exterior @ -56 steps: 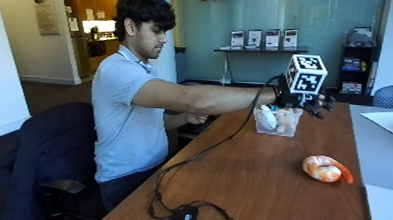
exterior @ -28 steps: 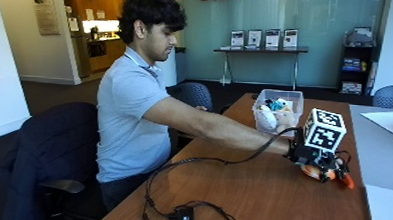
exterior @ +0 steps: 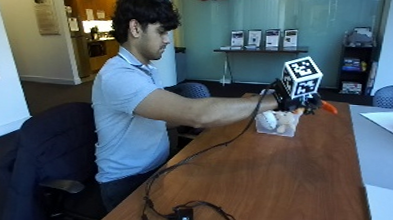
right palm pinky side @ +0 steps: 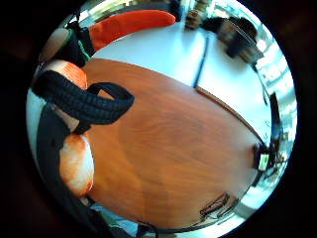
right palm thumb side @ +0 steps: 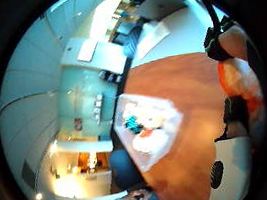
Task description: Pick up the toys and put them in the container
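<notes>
Glass partitions and a wall shelf of framed displays back a long wooden tabletop (exterior: 294, 174) with a smooth reddish-brown grain. Above its far end, the black-gloved right hand (exterior: 297, 100) holds a soft orange-and-white plush toy (exterior: 327, 107) directly over the clear plastic container (exterior: 279, 124); an orange tip of the toy sticks out past the hand on the side away from the person. In the little-finger-side palm view the toy (right palm pinky side: 74, 163) sits close against the palm, its fuzzy orange fading to white, with a longer bright orange part (right palm pinky side: 131, 25) running beyond it, and black straps cross in front. The thumb-side view shows the same toy (right palm thumb side: 239, 81) at the palm's edge, and the fingers are curled round it.

Below the hand, the container (right palm thumb side: 150, 128) is a small rectangular transparent tub standing on the tabletop near its long edge on the person's side. Inside it lie a rounded white-and-peach plush toy (exterior: 270, 120) and a small teal piece (right palm thumb side: 132, 123). The person in a light blue polo shirt (exterior: 126, 122) sits in a dark chair (exterior: 41, 148) beside the tabletop, right arm stretched out to the container. Near the tabletop's closer end, well apart from the container, a black cable (exterior: 181, 169) runs to a small black device (exterior: 183, 218). A white sheet of paper (exterior: 389, 121) lies on an adjoining grey surface beyond the container.
</notes>
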